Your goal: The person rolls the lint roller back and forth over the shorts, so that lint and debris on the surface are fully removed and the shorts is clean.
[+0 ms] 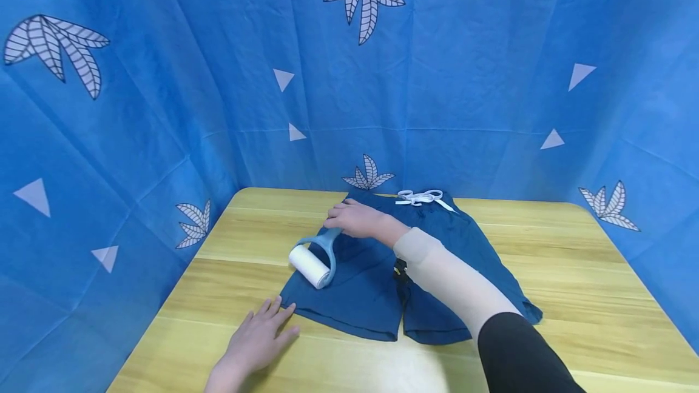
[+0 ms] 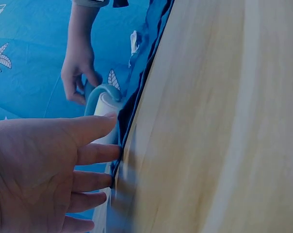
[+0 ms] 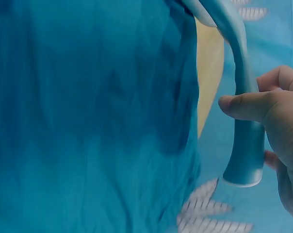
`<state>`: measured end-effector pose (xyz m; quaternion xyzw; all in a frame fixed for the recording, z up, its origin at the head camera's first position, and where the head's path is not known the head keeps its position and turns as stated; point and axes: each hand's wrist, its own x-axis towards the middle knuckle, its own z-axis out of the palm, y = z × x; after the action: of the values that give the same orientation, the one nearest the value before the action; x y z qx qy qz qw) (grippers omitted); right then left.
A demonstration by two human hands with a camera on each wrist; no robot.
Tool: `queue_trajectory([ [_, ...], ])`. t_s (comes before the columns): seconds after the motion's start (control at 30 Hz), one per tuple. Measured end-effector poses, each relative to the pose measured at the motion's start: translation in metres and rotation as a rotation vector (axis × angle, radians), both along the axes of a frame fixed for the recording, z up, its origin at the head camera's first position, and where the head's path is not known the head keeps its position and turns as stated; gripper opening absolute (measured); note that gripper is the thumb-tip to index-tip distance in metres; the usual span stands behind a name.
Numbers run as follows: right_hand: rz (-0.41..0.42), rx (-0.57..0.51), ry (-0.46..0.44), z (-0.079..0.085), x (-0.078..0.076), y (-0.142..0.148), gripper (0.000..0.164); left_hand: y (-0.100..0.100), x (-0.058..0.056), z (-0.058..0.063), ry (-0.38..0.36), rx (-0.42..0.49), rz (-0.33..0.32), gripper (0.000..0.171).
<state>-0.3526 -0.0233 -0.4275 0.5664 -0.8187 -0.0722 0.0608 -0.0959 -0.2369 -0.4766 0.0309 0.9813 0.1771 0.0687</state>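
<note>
Dark blue shorts [image 1: 371,296] lie spread on the wooden table, with a white drawstring [image 1: 420,198] tied in a bow at the waistband. My right hand [image 1: 357,218] grips the blue handle [image 3: 248,145] of a lint roller, thumb across it in the right wrist view. The white roll [image 1: 309,266] of the lint roller rests on the left leg of the shorts, near its outer edge. My left hand [image 1: 259,338] lies with fingers spread at the lower left hem, fingertips touching the cloth's corner. In the left wrist view the left hand [image 2: 40,170] shows its palm side.
The light wooden table [image 1: 590,272] reaches out on both sides of the shorts. Blue cloth [image 1: 464,77] printed with leaves and triangles hangs behind and along both sides. My right forearm crosses over the right leg of the shorts.
</note>
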Motion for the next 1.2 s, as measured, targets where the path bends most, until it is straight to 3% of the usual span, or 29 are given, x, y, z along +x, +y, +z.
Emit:
queue_trajectory([
  [0.3,-0.204,-0.046,-0.114,0.004,-0.03,0.052,0.039,-0.004,-0.001,0.0,0.021,-0.021,-0.005,0.055],
  [0.73,-0.546,-0.084,-0.116,0.004,-0.057,0.145,0.041,-0.005,-0.005,-0.001,0.012,-0.02,-0.016,0.055],
  [0.83,-0.577,-0.101,-0.088,0.002,-0.059,0.162,0.037,-0.004,-0.005,0.0,0.008,-0.018,-0.015,0.055],
  [1.03,-0.561,-0.188,-0.058,0.005,-0.053,0.18,0.016,-0.003,-0.002,-0.001,0.006,-0.011,-0.019,0.056],
  [1.2,-0.53,-0.283,-0.01,0.016,-0.046,0.182,0.017,-0.003,0.0,-0.004,0.018,-0.012,-0.019,0.055],
])
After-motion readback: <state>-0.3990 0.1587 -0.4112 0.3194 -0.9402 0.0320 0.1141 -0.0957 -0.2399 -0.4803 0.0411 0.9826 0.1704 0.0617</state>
